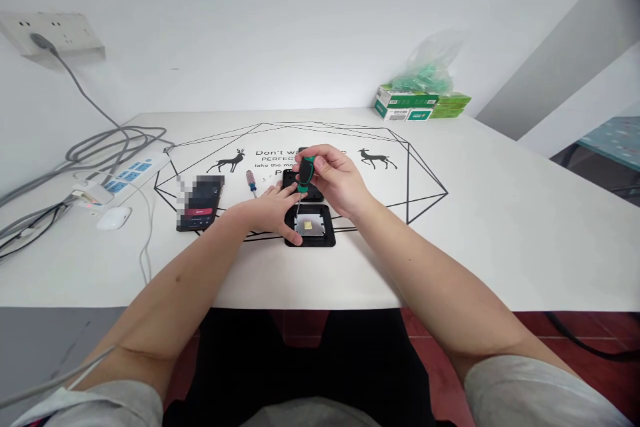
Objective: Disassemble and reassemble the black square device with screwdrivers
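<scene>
Left hand (270, 211) spread wide, thumb on a black case (331, 230); right hand (338, 177) holds a screwdriver (305, 175), tip down.

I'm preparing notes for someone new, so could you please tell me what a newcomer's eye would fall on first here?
Probably the green-and-black screwdriver, held near the picture's middle by the right hand, its shaft pointing down at the left part of a black case. The left hand lies spread beside it, thumb on its near left corner. Next come the green-and-white boxes under a plastic bag, right of centre by the wall.
</scene>
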`<control>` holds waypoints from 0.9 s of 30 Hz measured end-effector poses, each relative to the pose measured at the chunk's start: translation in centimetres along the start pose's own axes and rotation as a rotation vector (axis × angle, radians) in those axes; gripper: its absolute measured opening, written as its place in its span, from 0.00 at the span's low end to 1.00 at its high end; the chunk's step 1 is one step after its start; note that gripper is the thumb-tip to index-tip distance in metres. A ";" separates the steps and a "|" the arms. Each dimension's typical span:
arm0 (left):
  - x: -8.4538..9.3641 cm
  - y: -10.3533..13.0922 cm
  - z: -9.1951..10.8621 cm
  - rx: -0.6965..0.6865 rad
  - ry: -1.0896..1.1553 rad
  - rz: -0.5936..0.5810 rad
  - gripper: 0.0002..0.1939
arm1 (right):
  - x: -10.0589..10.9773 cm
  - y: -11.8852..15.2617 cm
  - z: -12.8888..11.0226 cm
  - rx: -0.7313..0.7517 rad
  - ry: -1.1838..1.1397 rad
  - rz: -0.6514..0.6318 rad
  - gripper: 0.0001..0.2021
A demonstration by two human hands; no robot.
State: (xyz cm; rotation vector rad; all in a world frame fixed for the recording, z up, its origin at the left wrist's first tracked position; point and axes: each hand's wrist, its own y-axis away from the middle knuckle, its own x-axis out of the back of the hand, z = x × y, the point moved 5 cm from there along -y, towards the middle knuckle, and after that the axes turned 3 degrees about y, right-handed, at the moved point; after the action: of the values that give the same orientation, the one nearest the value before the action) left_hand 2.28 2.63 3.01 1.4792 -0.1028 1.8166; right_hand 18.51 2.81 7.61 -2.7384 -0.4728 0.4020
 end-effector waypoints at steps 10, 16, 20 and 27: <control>0.0 0.1 0.0 0.022 -0.012 -0.013 0.74 | 0.1 -0.1 0.2 0.055 0.058 0.075 0.24; 0.0 0.1 0.0 0.020 -0.002 -0.017 0.75 | -0.2 0.1 0.1 0.000 -0.029 0.045 0.21; -0.1 0.0 -0.2 0.014 0.021 -0.004 0.74 | -0.2 0.2 0.0 0.051 0.067 0.091 0.25; 0.0 0.1 0.1 0.024 0.015 -0.011 0.73 | 0.4 0.0 -0.2 0.136 0.176 0.101 0.19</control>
State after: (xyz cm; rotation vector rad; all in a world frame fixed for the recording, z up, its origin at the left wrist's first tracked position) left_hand 2.27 2.54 3.07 1.4794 -0.0652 1.8256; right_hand 18.96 2.88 7.70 -2.6422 -0.2532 0.2068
